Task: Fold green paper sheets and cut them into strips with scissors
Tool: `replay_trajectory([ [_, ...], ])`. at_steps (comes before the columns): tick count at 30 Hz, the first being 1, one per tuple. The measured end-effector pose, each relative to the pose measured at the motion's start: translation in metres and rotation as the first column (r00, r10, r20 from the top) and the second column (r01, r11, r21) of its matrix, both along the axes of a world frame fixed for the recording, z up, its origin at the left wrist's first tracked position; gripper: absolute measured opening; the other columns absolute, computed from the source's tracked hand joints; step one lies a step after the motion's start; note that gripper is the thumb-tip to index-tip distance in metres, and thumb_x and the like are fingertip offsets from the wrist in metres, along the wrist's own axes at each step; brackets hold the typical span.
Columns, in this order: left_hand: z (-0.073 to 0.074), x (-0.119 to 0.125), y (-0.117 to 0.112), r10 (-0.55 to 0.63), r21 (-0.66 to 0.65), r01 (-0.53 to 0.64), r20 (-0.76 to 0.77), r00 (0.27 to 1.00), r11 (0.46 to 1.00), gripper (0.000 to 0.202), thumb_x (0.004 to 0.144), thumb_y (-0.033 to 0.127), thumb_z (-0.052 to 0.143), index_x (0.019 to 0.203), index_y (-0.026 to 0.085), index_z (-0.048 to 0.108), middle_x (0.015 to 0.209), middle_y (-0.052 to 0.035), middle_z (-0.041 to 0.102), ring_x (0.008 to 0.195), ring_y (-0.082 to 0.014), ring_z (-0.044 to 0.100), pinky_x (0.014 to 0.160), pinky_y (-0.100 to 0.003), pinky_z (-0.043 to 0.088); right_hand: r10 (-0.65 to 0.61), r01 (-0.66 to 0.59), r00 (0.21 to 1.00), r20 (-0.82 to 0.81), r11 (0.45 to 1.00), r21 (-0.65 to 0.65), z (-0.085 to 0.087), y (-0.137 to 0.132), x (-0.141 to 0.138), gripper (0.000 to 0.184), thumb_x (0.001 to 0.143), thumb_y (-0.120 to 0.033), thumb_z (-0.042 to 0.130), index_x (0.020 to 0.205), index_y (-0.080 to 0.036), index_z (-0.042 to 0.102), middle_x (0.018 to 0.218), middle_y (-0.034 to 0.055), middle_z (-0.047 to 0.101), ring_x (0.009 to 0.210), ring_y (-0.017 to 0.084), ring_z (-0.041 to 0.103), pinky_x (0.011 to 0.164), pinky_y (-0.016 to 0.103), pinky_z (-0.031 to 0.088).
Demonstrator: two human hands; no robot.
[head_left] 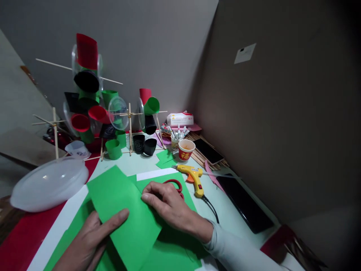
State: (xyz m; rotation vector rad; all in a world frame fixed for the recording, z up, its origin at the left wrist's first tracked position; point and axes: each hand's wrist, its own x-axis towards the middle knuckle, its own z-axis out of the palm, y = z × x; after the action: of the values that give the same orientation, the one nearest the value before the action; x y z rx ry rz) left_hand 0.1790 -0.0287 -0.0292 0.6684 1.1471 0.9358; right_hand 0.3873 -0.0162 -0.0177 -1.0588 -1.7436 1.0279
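Observation:
A rectangular piece of green paper (124, 222) is held up and tilted in front of me. My left hand (93, 237) grips its lower left side, thumb on top and the other fingers behind. At its upper right edge, my right hand (166, 203) pinches the paper between thumb and fingers. Beneath lie larger green sheets (172, 252), partly in shadow. Red-handled scissors (178, 185) rest on them, their blades hidden behind my right hand. A yellow hot glue gun (194, 178) lies just beyond that hand, its nozzle pointing left.
Stick frames with red, green and black paper cups (113, 148) and clear discs stand at the back left. A white plastic lid (50, 184) sits at left. To the right are a red paper cup (186, 149), a phone (208, 151) and a black tablet-like slab (245, 203).

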Motion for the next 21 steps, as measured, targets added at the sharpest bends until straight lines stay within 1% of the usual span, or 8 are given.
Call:
replay_trajectory([
  [2,0.014,0.007,0.001,-0.024,0.037,0.022,0.041,0.999,0.999,0.086,0.066,0.036,0.093,0.143,0.031,0.054,0.130,-0.0047,0.073,0.125,-0.0388,0.063,0.102,-0.046,0.057,-0.015,0.014,0.998,0.059,1.000,0.016,0.005,0.002,0.005,0.027,0.106,-0.034,0.047,0.086,-0.020,0.059,0.073,-0.0038,0.056,0.066,0.012,0.050,0.065,0.025,0.036],
  [4,0.026,0.007,0.006,0.003,0.076,-0.005,0.029,1.000,0.997,0.083,0.070,0.035,0.092,0.143,0.029,0.054,0.126,-0.0044,0.075,0.123,-0.0374,0.065,0.101,-0.044,0.058,-0.082,0.069,0.954,0.289,0.996,0.054,0.009,0.005,0.015,0.023,0.108,-0.034,0.043,0.100,-0.020,0.060,0.084,0.0001,0.064,0.074,0.014,0.058,0.070,0.026,0.039],
  [6,0.032,0.001,0.013,0.068,0.077,-0.071,0.040,0.997,0.995,0.079,0.069,0.033,0.093,0.139,0.025,0.058,0.120,-0.0036,0.078,0.119,-0.0365,0.067,0.099,-0.041,0.059,-0.147,0.095,0.794,0.590,0.988,0.118,0.011,0.008,0.026,0.015,0.105,-0.026,0.048,0.110,-0.017,0.059,0.100,0.0080,0.068,0.088,0.020,0.061,0.075,0.030,0.041],
  [8,0.031,-0.007,0.021,0.142,0.077,-0.148,0.081,0.987,0.986,0.077,0.065,0.032,0.096,0.134,0.022,0.062,0.117,-0.0019,0.079,0.119,-0.0344,0.067,0.098,-0.035,0.060,-0.150,0.072,0.659,0.737,0.988,0.136,0.010,0.007,0.036,0.011,0.097,-0.016,0.056,0.106,-0.014,0.062,0.105,0.0145,0.067,0.094,0.026,0.060,0.076,0.034,0.040],
  [12,0.026,-0.017,0.032,0.261,0.101,-0.278,0.154,0.953,0.955,0.079,0.059,0.032,0.099,0.130,0.024,0.066,0.118,-0.0003,0.078,0.122,-0.0306,0.066,0.097,-0.031,0.060,-0.065,-0.011,0.589,0.806,0.996,0.089,0.000,0.003,0.041,0.013,0.091,-0.012,0.061,0.102,-0.014,0.066,0.103,0.0139,0.068,0.091,0.027,0.060,0.077,0.037,0.041],
  [16,0.029,-0.018,0.035,0.456,0.081,-0.479,0.205,0.866,0.874,0.090,0.029,0.027,0.104,0.114,0.024,0.075,0.117,-0.0026,0.078,0.106,-0.0298,0.074,0.073,-0.026,0.067,-0.043,-0.015,0.538,0.842,0.998,0.061,-0.007,0.000,0.035,0.016,0.093,-0.011,0.051,0.103,-0.013,0.063,0.106,0.0138,0.066,0.090,0.026,0.059,0.080,0.038,0.044],
  [19,0.031,-0.022,0.036,0.524,0.037,-0.545,0.228,0.820,0.837,0.089,0.021,0.024,0.104,0.105,0.024,0.078,0.115,-0.0025,0.079,0.087,-0.0248,0.077,0.060,-0.024,0.066,-0.030,-0.039,0.556,0.831,0.997,0.062,-0.009,0.000,0.035,0.021,0.089,-0.008,0.051,0.106,-0.013,0.061,0.106,0.0135,0.064,0.093,0.026,0.057,0.083,0.038,0.047],
  [21,0.032,-0.025,0.037,0.520,0.043,-0.546,0.245,0.818,0.837,0.086,0.023,0.023,0.104,0.105,0.025,0.078,0.115,-0.0025,0.079,0.080,-0.0236,0.077,0.062,-0.028,0.067,-0.046,-0.053,0.591,0.805,0.994,0.095,-0.008,0.000,0.041,0.021,0.088,-0.010,0.052,0.107,-0.015,0.058,0.106,0.0124,0.062,0.093,0.026,0.056,0.083,0.039,0.047],
])
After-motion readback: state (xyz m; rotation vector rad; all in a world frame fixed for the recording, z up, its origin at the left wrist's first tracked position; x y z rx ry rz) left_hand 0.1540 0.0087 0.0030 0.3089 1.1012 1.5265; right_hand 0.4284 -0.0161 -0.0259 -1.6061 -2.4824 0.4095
